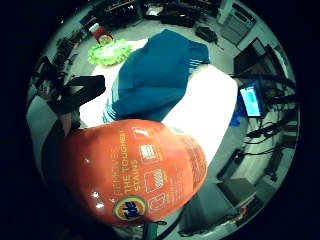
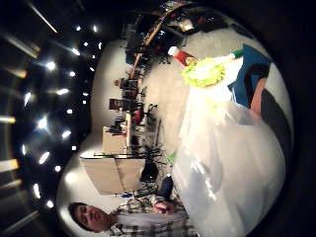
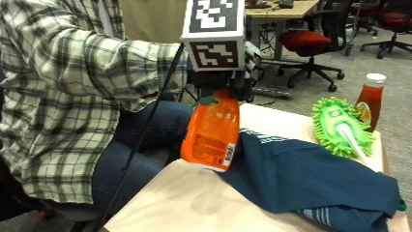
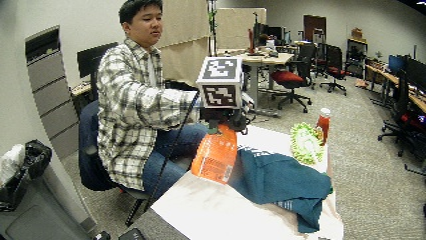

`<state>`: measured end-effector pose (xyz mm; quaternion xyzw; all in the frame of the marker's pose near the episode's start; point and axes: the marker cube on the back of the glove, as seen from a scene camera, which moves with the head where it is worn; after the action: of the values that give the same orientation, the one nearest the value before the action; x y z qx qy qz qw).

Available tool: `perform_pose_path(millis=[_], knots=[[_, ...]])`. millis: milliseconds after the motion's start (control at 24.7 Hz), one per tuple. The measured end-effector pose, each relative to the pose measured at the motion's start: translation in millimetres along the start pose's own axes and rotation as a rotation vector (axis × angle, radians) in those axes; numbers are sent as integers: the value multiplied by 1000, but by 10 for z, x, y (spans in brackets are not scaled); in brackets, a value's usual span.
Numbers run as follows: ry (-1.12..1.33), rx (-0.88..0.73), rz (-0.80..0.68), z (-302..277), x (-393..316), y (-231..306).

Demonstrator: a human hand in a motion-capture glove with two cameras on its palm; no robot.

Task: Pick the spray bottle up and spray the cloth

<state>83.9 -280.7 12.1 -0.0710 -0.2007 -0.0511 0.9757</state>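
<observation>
While the hand [image 3: 225, 82] grips its neck, the orange spray bottle [image 3: 211, 129] looks rigid, slick, bottom-heavy above the teal cloth [image 3: 309, 176].

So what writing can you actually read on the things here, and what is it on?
"REMOVES THE TOUGHEST STAINS": on the orange spray bottle held by the gloved right hand.
"Tide": round logo on the same bottle.
Small print and barcode label on the bottle's other side: too small to read.
Ketchup bottle label: too blurred to read.
Teal cloth: stripes only, no words.

Even overhead office light, ceiling lights [image 2: 49, 65] streaking in glare, table [image 1: 210, 107] blown out white, soft shadows
</observation>
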Motion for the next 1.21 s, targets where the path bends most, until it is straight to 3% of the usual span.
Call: perform_pose_path(millis=[688, 1214], knots=[[-484, 55, -121, -146, -258, 41], [-669, -26, -269, 321, -690, -96]])
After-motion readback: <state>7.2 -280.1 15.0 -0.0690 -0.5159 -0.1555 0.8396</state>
